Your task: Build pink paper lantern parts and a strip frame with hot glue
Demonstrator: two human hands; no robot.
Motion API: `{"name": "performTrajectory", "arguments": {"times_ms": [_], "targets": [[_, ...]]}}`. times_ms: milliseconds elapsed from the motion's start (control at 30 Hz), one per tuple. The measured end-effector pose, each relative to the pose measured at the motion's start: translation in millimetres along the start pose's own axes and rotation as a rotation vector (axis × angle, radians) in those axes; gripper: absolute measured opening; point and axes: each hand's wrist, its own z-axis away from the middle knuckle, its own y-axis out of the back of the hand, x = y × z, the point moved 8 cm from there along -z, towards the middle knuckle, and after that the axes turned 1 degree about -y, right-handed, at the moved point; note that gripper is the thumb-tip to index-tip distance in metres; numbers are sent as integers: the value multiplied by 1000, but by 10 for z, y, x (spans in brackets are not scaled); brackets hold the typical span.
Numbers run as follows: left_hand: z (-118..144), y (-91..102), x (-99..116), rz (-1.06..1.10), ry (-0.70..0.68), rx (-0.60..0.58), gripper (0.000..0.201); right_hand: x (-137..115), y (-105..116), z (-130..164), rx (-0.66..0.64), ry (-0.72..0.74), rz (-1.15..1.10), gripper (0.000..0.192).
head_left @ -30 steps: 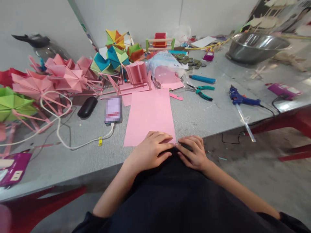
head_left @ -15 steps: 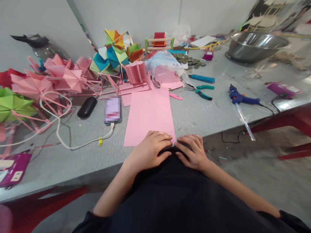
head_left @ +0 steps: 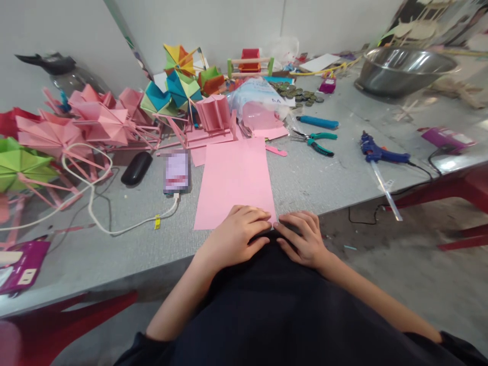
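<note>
The pink sheet (head_left: 236,175) lies flat at the near edge of the table (head_left: 308,178), one end close to that edge. The left hand (head_left: 242,234) lies over the sheet's near right corner, fingers loosely bent and side by side, thumb apart from them, pinching nothing that shows. The right hand (head_left: 301,239) is at the table's near edge just beside that corner, fingers half curled, its thumb also clear of the forefinger; whether it touches the sheet I cannot tell. The fingertips of the two hands almost meet. Left of the sheet are a phone (head_left: 177,171), its face blurred, with a white cable (head_left: 91,201) plugged in, and a black case (head_left: 136,169). Past the sheet's far end stand pink models (head_left: 109,124) and a plastic bag (head_left: 259,94). To its right lie pliers (head_left: 322,136) and a blue tool (head_left: 317,122). Further right, a glue gun (head_left: 385,153) lies by the near edge, its clear stick (head_left: 383,188) jutting over it. A metal bowl (head_left: 400,76) sits toward the table's far right.
</note>
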Motion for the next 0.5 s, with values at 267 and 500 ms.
{"name": "performTrajectory", "arguments": {"times_ms": [267, 500], "targets": [[3, 14, 4, 17, -4, 8, 26, -38, -1, -53, -34, 7, 36, 51], [-1, 23, 21, 5, -20, 15, 26, -34, -42, -50, -71, -10, 60, 49]]}}
